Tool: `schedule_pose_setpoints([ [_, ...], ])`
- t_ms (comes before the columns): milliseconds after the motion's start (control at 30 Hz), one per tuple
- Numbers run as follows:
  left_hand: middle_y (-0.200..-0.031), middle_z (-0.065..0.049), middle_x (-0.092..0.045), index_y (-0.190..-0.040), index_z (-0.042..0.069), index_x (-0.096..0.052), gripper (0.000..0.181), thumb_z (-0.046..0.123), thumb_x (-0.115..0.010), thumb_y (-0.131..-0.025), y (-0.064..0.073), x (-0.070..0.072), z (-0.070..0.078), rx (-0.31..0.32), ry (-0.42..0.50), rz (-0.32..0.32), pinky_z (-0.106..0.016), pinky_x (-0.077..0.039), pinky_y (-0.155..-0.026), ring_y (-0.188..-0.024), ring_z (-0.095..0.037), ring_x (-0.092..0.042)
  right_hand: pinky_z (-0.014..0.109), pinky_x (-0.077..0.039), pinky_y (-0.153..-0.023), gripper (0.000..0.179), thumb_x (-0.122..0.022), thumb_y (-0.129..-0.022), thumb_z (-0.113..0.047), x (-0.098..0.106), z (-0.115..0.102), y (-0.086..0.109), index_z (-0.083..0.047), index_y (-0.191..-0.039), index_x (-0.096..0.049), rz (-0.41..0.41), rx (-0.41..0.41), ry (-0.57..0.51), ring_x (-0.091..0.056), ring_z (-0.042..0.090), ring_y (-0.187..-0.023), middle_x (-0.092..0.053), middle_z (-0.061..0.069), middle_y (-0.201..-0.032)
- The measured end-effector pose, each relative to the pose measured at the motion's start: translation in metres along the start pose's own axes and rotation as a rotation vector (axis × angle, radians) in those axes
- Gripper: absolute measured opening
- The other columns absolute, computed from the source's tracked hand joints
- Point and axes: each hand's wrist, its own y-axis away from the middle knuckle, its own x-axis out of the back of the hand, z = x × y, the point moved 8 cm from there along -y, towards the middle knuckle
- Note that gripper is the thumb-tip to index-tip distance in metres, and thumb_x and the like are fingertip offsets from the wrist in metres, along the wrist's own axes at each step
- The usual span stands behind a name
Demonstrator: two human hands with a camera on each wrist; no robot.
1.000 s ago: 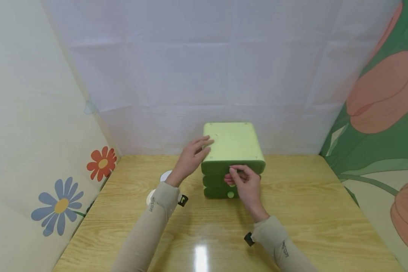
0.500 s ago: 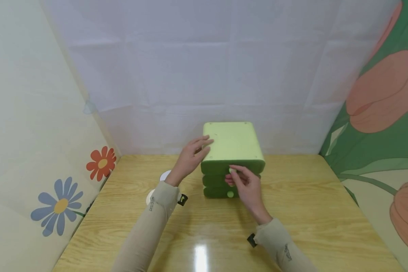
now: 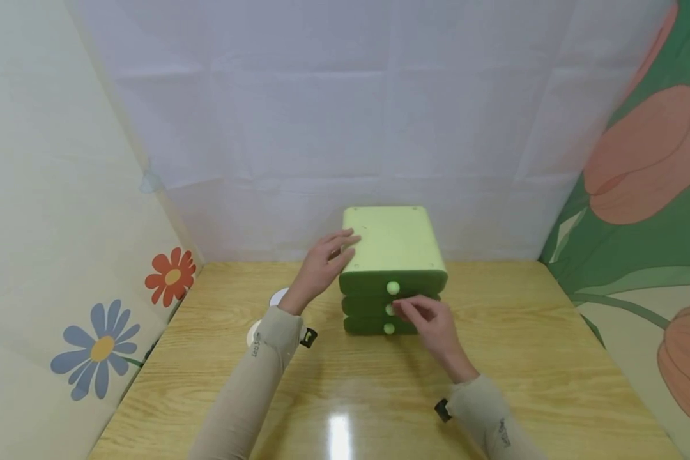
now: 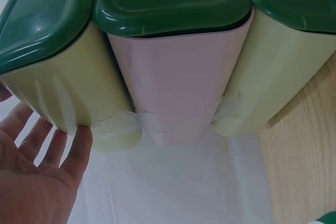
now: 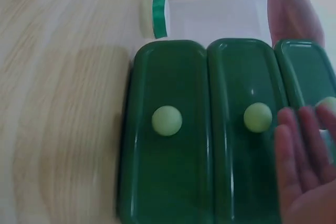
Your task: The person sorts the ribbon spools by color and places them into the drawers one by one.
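Note:
A small three-drawer cabinet (image 3: 391, 239) with a light green top and dark green drawer fronts stands on the table, its drawers pushed in. My left hand (image 3: 324, 259) rests on its upper left edge with fingers spread; in the left wrist view the fingertips touch the pale side of the top section. My right hand (image 3: 434, 322) is in front of the middle knob (image 3: 389, 310), thumb and forefinger near it. Seen from the right wrist, the fingers (image 5: 286, 150) are loosely extended beside that knob. The top knob (image 3: 393, 287) and bottom knob (image 3: 388, 329) are uncovered.
Left of the cabinet, partly behind my left forearm, lie a white round object (image 3: 255, 333) and a second one with a dark rim (image 3: 278, 296). The right wrist view shows a green-rimmed round object (image 5: 160, 17). A white cloth wall (image 3: 299, 128) hangs behind.
My right hand has let go of the top knob and moved down and right to the middle knob. The left hand stays on the cabinet's edge.

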Motion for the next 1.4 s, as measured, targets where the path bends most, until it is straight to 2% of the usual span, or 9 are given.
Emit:
schedule_pose_setpoints([
  [167,-0.161,-0.003,-0.045,-0.146,0.018,-0.061,0.043,0.038,-0.055,-0.108,0.0,0.0,0.0,-0.003,0.005,-0.002,-0.051,-0.042,-0.119,-0.149,-0.028,-0.042,0.033,-0.063,-0.08,0.024,-0.066,-0.103,-0.017,0.008,0.019,0.003,0.002,-0.114,-0.075,0.012,-0.157,0.119,-0.074,0.016,-0.092,-0.076,0.022,-0.11],
  [233,-0.161,-0.002,-0.045,-0.146,0.019,-0.061,0.043,0.039,-0.055,-0.108,0.0,0.0,0.0,-0.002,0.003,-0.004,-0.051,-0.041,-0.119,-0.149,-0.027,-0.042,0.039,-0.064,-0.081,0.028,-0.067,-0.103,-0.02,0.006,0.025,0.005,0.0,-0.12,-0.073,-0.01,-0.214,0.151,-0.073,0.02,-0.097,-0.074,0.02,-0.115],
  [333,-0.161,-0.001,-0.046,-0.146,0.019,-0.061,0.043,0.039,-0.054,-0.108,0.0,0.0,0.0,-0.002,-0.004,-0.006,-0.049,-0.042,-0.119,-0.149,-0.025,-0.042,0.048,-0.063,-0.084,0.032,-0.067,-0.102,-0.021,0.002,0.031,0.007,-0.002,-0.127,-0.069,-0.055,-0.255,0.167,-0.071,0.03,-0.105,-0.071,0.02,-0.12],
  [533,-0.161,-0.002,-0.046,-0.145,0.018,-0.062,0.042,0.038,-0.055,-0.108,0.0,0.0,0.002,-0.008,-0.006,0.004,-0.048,-0.043,-0.118,-0.148,-0.026,-0.043,0.054,-0.061,-0.088,0.03,-0.066,-0.102,-0.011,-0.007,0.033,0.006,0.004,-0.129,-0.065,-0.095,-0.235,0.093,-0.068,0.045,-0.107,-0.069,0.028,-0.116],
  [833,-0.16,-0.004,-0.047,-0.144,0.018,-0.062,0.042,0.038,-0.056,-0.108,0.001,0.0,0.002,-0.018,-0.002,0.016,-0.047,-0.044,-0.117,-0.148,-0.028,-0.043,0.05,-0.061,-0.092,0.032,-0.064,-0.103,-0.011,-0.013,0.034,0.004,0.005,-0.131,-0.063,-0.144,-0.25,0.055,-0.069,0.044,-0.106,-0.068,0.03,-0.114],
  [933,-0.16,-0.003,-0.047,-0.144,0.018,-0.062,0.041,0.037,-0.057,-0.108,0.001,0.0,0.002,-0.018,-0.002,0.022,-0.047,-0.044,-0.117,-0.148,-0.027,-0.043,0.046,-0.062,-0.091,0.031,-0.067,-0.101,-0.009,-0.012,0.035,0.002,0.005,-0.129,-0.065,-0.127,-0.24,0.076,-0.07,0.042,-0.104,-0.07,0.027,-0.114],
  [1100,-0.16,-0.003,-0.047,-0.144,0.018,-0.062,0.041,0.037,-0.056,-0.108,0.001,-0.002,0.001,-0.019,0.0,0.015,-0.047,-0.043,-0.117,-0.148,-0.027,-0.043,0.04,-0.063,-0.085,0.026,-0.073,-0.097,-0.008,-0.01,0.036,-0.001,0.003,-0.121,-0.071,-0.051,-0.224,0.121,-0.073,0.037,-0.097,-0.074,0.022,-0.106],
  [1300,-0.16,-0.003,-0.047,-0.144,0.018,-0.062,0.041,0.037,-0.055,-0.108,0.001,-0.002,0.0,-0.014,-0.004,0.018,-0.046,-0.043,-0.118,-0.148,-0.027,-0.043,0.047,-0.063,-0.086,0.023,-0.073,-0.096,-0.004,-0.011,0.037,-0.002,0.007,-0.116,-0.072,-0.003,-0.234,0.093,-0.074,0.042,-0.096,-0.075,0.024,-0.1],
  [1400,-0.16,-0.003,-0.047,-0.144,0.019,-0.062,0.041,0.038,-0.055,-0.108,0.001,-0.001,0.0,-0.01,-0.006,0.02,-0.046,-0.043,-0.118,-0.148,-0.026,-0.043,0.045,-0.063,-0.085,0.023,-0.073,-0.095,-0.002,-0.011,0.037,-0.003,0.009,-0.116,-0.072,0.006,-0.233,0.089,-0.074,0.043,-0.096,-0.074,0.025,-0.099],
])
